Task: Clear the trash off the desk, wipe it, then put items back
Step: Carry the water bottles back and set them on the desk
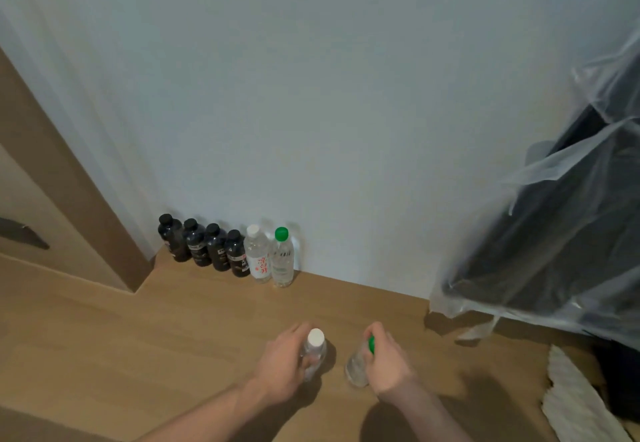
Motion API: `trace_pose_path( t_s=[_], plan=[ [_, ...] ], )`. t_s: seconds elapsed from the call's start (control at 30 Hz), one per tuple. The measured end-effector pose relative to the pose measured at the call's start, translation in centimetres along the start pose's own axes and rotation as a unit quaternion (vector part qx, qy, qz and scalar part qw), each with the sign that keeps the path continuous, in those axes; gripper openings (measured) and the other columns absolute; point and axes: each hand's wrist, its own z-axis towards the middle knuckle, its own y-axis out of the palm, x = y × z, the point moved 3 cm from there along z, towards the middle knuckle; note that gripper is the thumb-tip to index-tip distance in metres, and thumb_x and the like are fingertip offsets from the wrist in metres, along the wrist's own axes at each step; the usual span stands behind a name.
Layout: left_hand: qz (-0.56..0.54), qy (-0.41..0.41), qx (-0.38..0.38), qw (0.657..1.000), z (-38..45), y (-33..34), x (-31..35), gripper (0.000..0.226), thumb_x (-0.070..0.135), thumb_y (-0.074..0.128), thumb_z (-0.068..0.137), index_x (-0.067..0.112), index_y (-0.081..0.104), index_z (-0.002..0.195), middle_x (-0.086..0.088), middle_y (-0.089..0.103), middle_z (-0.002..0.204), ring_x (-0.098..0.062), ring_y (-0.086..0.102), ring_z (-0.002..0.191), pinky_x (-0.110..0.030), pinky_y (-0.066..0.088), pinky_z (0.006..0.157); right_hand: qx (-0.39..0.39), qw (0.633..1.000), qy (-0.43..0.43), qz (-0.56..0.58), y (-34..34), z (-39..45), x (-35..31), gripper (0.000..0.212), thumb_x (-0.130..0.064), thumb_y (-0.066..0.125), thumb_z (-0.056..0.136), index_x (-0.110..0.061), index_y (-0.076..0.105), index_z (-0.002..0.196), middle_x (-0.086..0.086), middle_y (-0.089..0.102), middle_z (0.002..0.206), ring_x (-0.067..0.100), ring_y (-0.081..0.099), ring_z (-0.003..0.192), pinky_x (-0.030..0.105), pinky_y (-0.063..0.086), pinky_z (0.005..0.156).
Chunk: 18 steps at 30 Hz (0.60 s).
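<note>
L hand (285, 360) has its fingers curled round a clear bottle w/ white cap (314, 351), gripping the body just below the cap. R hand (386, 362) grips a second clear bottle w/ green cap (360, 365) near the neck; fingers partly cover the cap. Both bottles upright, low over or on the wood floor (173, 330); contact w/ floor cannot be told. The two held bottles sit near each other, not touching.

Beyond the hands, a row of six bottles stands against the white wall (329, 112): four dark bottles w/ black caps (204, 245) on the left, then a clear bottle w/ white cap and red print (258, 256), then a clear bottle w/ green cap (282, 258) at the right end. Row items just beside one another, well apart from the held pair.

Right side: dark bin lined w/ clear plastic bag (561, 226). Lower right: white ribbed fabric (571, 396) on the floor. Left: wood door frame (62, 178).
</note>
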Motion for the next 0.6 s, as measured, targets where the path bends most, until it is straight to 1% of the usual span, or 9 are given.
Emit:
trace_pose_path(
  t_s=[0.1, 0.17, 0.27, 0.33, 0.4, 0.43, 0.47, 0.53, 0.6],
  plan=[
    [-0.011, 0.002, 0.01, 1.0, 1.6, -0.3, -0.1, 0.023, 0.024, 0.066, 0.095, 0.025, 0.057, 0.116, 0.011, 0.059, 0.11, -0.011, 0.055, 0.098, -0.03, 0.045, 0.085, -0.006, 1.0, 0.021, 0.007, -0.3, -0.1, -0.4, 0.019, -0.02, 0.044, 0.101, -0.027, 0.042, 0.119, 0.005, 0.056, 0.117, 0.027, 0.06, 0.108, 0.042, 0.047, 0.096],
    [-0.025, -0.008, 0.019, 0.999, 3.0, -0.9, 0.0, 0.026, 0.023, 0.068, 0.094, 0.024, 0.059, 0.119, 0.009, 0.062, 0.111, -0.011, 0.057, 0.1, -0.03, 0.046, 0.087, -0.014, 0.999, 0.029, 0.009, -0.2, -0.2, -0.4, 0.019, -0.02, 0.044, 0.098, -0.029, 0.041, 0.115, 0.003, 0.055, 0.114, 0.026, 0.06, 0.107, 0.043, 0.048, 0.097],
    [-0.033, -0.017, 0.03, 0.999, 5.3, -1.7, 0.2, 0.025, 0.021, 0.071, 0.093, 0.023, 0.059, 0.115, 0.008, 0.063, 0.11, -0.014, 0.06, 0.1, -0.032, 0.049, 0.087, -0.013, 0.999, 0.031, 0.022, 0.0, -0.4, -0.2, 0.019, -0.025, 0.042, 0.09, -0.031, 0.039, 0.108, 0.003, 0.055, 0.11, 0.026, 0.059, 0.103, 0.04, 0.047, 0.095],
    [-0.023, -0.017, 0.034, 0.999, 7.0, -2.3, 0.6, 0.023, 0.019, 0.07, 0.096, 0.022, 0.056, 0.113, 0.011, 0.061, 0.104, -0.009, 0.06, 0.093, -0.027, 0.048, 0.08, -0.017, 0.999, 0.042, 0.031, 0.1, -0.9, -0.1, 0.019, -0.026, 0.044, 0.09, -0.031, 0.039, 0.108, 0.001, 0.054, 0.109, 0.024, 0.057, 0.103, 0.035, 0.045, 0.092],
    [-0.005, -0.029, 0.045, 0.999, 8.8, -3.2, 1.0, 0.019, 0.013, 0.066, 0.098, 0.02, 0.052, 0.108, 0.01, 0.059, 0.097, -0.003, 0.058, 0.083, -0.023, 0.05, 0.071, -0.014, 0.998, 0.041, 0.037, 0.1, -1.2, 0.1, 0.018, -0.027, 0.044, 0.09, -0.031, 0.038, 0.107, -0.002, 0.053, 0.107, 0.022, 0.056, 0.1, 0.034, 0.044, 0.091],
    [0.003, -0.035, 0.053, 0.998, 9.8, -3.7, 1.3, 0.019, 0.012, 0.065, 0.098, 0.019, 0.051, 0.108, 0.008, 0.058, 0.098, -0.004, 0.058, 0.083, -0.024, 0.052, 0.072, -0.011, 0.998, 0.037, 0.041, -0.1, -1.4, 0.0, 0.017, -0.027, 0.043, 0.089, -0.031, 0.038, 0.105, -0.003, 0.052, 0.106, 0.021, 0.056, 0.099, 0.035, 0.045, 0.092],
    [0.012, -0.038, 0.061, 0.997, 10.9, -4.3, 1.6, 0.019, 0.014, 0.064, 0.099, 0.017, 0.05, 0.111, 0.004, 0.059, 0.101, -0.009, 0.059, 0.085, -0.028, 0.053, 0.075, -0.01, 0.998, 0.036, 0.044, -0.1, -1.4, 0.0, 0.016, -0.027, 0.043, 0.09, -0.032, 0.037, 0.105, -0.004, 0.051, 0.105, 0.02, 0.055, 0.099, 0.035, 0.045, 0.092],
    [0.028, -0.043, 0.065, 0.997, 12.8, -5.3, 1.8, 0.022, 0.018, 0.063, 0.1, 0.013, 0.048, 0.115, -0.003, 0.058, 0.108, -0.019, 0.058, 0.092, -0.032, 0.047, 0.076, -0.017, 0.998, 0.038, 0.043, -0.3, -1.5, -0.2, 0.016, -0.024, 0.045, 0.095, -0.031, 0.038, 0.107, -0.003, 0.051, 0.108, 0.019, 0.054, 0.103, 0.034, 0.042, 0.093],
    [0.052, -0.042, 0.06, 0.996, 14.4, -5.9, 1.9, 0.022, 0.018, 0.063, 0.1, 0.011, 0.047, 0.114, -0.007, 0.06, 0.112, -0.024, 0.061, 0.095, -0.034, 0.048, 0.076, -0.019, 0.998, 0.039, 0.044, -0.5, -1.4, -0.5, 0.017, -0.025, 0.043, 0.093, -0.03, 0.038, 0.109, -0.001, 0.051, 0.111, 0.02, 0.053, 0.105, 0.034, 0.041, 0.093]
  ],
)
